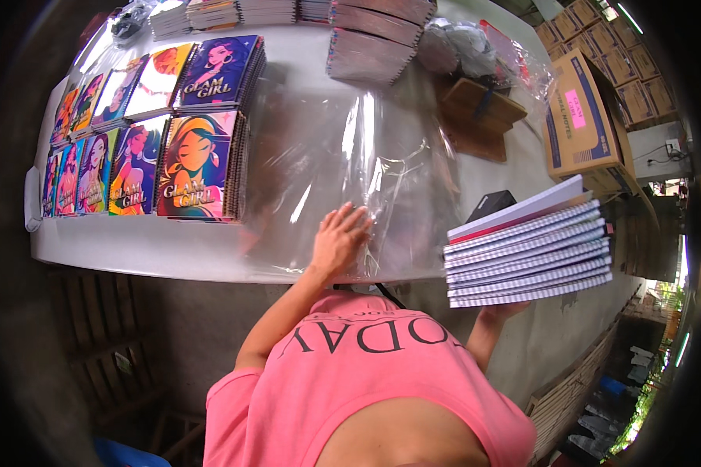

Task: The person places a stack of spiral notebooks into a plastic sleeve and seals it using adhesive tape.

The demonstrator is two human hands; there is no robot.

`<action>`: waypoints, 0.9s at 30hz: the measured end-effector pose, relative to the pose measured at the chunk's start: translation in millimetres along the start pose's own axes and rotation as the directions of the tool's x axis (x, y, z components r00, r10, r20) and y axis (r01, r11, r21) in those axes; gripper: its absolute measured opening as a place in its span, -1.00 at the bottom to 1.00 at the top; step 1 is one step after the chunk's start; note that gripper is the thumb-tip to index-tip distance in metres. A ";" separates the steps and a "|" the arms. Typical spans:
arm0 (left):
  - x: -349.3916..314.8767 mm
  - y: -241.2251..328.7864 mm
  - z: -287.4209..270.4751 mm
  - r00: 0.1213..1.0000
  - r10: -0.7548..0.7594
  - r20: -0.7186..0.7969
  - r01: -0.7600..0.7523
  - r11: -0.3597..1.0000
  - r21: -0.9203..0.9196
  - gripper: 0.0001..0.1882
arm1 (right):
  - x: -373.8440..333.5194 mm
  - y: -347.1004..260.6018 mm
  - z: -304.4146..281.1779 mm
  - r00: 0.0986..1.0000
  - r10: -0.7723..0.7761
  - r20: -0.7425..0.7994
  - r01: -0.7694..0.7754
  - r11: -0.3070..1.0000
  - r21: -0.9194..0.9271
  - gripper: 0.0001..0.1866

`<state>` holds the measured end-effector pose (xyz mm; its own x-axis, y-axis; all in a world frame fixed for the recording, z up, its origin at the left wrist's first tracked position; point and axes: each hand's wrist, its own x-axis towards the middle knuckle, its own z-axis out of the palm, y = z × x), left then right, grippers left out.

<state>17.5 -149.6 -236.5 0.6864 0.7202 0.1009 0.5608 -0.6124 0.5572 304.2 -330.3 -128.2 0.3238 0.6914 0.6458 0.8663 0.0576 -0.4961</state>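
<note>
My left hand (339, 240) lies palm down on a sheet of clear plastic film (308, 175), fingers stretched out and holding nothing. The film is wrinkled and shiny, spread over the middle of the white table up to its near edge. On the right, a thick stack of spiral notebooks (528, 257) rests on my right hand (506, 310), which grips it from below. The notebooks' white-and-dark bound edges face me, and the top one's cover is slightly lifted. Most of my right hand's fingers are hidden beneath the stack.
Stacks of colourful illustrated notebooks (199, 167) stand in two rows on the table's left. More notebook piles (374, 47) line the far side. A brown wooden stand (483, 117), a black box (492, 205) and a cardboard carton (580, 124) are at the right, with stacked cartons (607, 54) behind.
</note>
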 end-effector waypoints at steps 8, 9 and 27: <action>-12.6 -61.6 -62.4 0.829 -0.438 -0.347 0.533 0.806 0.257 -0.18 | -20.1 13.9 -12.2 0.981 0.194 -0.010 -0.187 0.957 0.224 -0.34; -15.0 -67.8 -63.1 0.823 -0.431 -0.369 0.534 0.808 0.247 -0.17 | -26.0 14.3 -6.2 0.948 0.318 -0.014 -0.289 0.878 0.380 -0.34; 10.7 -46.6 -149.5 0.710 -0.684 0.165 0.326 0.113 -0.939 0.04 | 2.3 -6.4 94.6 0.781 0.307 0.544 -0.475 -0.275 0.836 -0.21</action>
<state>-70.5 -64.7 -138.1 0.1799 0.8771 -0.4454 -0.1476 0.4717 0.8693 263.5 -261.0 -178.5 0.3115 0.9495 0.0365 -0.7096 0.2580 -0.6557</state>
